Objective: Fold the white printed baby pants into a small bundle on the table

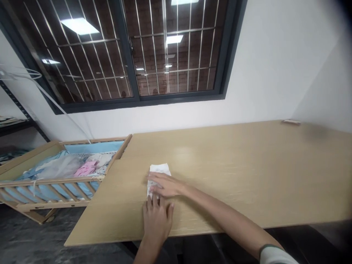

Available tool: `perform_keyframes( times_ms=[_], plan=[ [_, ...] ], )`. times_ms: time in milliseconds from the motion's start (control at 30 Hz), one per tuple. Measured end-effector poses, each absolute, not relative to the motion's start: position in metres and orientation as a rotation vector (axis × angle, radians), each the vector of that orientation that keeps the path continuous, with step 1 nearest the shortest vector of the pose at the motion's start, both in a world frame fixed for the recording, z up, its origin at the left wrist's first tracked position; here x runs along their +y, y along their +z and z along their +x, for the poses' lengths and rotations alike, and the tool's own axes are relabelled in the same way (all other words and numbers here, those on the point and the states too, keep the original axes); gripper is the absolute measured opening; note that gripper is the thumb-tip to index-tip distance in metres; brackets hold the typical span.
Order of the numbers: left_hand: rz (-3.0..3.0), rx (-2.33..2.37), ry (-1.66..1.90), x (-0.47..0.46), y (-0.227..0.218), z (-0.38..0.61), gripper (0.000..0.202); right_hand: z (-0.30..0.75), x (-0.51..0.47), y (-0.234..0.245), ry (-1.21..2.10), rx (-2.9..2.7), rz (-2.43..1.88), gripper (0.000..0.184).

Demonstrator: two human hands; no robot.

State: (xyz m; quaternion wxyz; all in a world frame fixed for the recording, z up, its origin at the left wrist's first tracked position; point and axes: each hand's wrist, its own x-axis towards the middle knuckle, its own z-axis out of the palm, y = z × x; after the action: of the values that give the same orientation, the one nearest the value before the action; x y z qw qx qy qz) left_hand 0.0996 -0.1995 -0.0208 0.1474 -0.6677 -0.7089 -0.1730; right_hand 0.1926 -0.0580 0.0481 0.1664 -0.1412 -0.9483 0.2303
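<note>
A small folded white cloth (160,171) lies on the light wooden table (233,172), near its left front part. My right hand (165,185) rests flat on the cloth's near half, fingers stretched out to the left. My left hand (156,218) lies flat just in front of it, fingers spread and pointing away from me, fingertips touching the cloth's near edge. Neither hand grips anything.
A wooden baby cot (57,183) with blue lining, white netting and pink clothes stands left of the table. A barred window (132,51) fills the wall behind. A small flat object (290,121) lies at the table's far right. A dark shelf (13,124) is at the far left.
</note>
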Motion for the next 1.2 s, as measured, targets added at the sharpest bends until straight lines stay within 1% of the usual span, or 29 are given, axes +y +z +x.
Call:
perform_keyframes(
  times_ms=[100, 200, 367, 533, 700, 800, 933, 1033, 1100, 1133, 1200],
  plan=[
    [-1.932, -1.976, -0.482, -0.212, -0.040, 0.103, 0.047, 0.183, -0.079, 0.042, 0.808, -2.857, -0.183, 0.055],
    [-1.933, -1.984, -0.511, -0.210, -0.047, 0.099, 0.046, 0.176, -0.075, 0.023, 0.893, -2.930, -0.248, 0.056],
    [-1.900, -2.011, -0.559, -0.208, -0.047, 0.097, 0.053, 0.170, -0.024, 0.000, 0.717, -2.954, -0.470, 0.061],
    [-1.854, -2.052, -0.572, -0.210, -0.044, 0.101, 0.055, 0.170, 0.030, -0.004, 0.557, -2.922, -0.574, 0.063],
    [-1.889, -2.011, -0.525, -0.206, -0.050, 0.097, 0.055, 0.166, 0.049, -0.006, 0.473, -2.893, -0.625, 0.063],
    [-1.945, -2.015, -0.490, -0.204, -0.050, 0.090, 0.052, 0.167, 0.041, -0.002, 0.459, -2.822, -0.644, 0.063],
    [-2.087, -2.039, -0.543, -0.199, -0.038, 0.067, 0.040, 0.183, 0.012, 0.013, 0.415, -2.659, -0.757, 0.062],
    [-2.233, -2.044, -0.653, -0.191, -0.027, 0.040, 0.039, 0.204, -0.019, 0.026, 0.445, -2.624, -0.779, 0.048],
    [-2.301, -2.000, -0.704, -0.185, -0.022, 0.024, 0.034, 0.219, -0.041, 0.032, 0.497, -2.662, -0.768, 0.041],
    [-2.316, -1.969, -0.712, -0.181, -0.021, 0.019, 0.031, 0.227, -0.051, 0.034, 0.519, -2.685, -0.771, 0.043],
    [-2.312, -1.924, -0.697, -0.177, -0.020, 0.015, 0.029, 0.240, -0.070, 0.036, 0.533, -2.729, -0.785, 0.051]
  ],
)
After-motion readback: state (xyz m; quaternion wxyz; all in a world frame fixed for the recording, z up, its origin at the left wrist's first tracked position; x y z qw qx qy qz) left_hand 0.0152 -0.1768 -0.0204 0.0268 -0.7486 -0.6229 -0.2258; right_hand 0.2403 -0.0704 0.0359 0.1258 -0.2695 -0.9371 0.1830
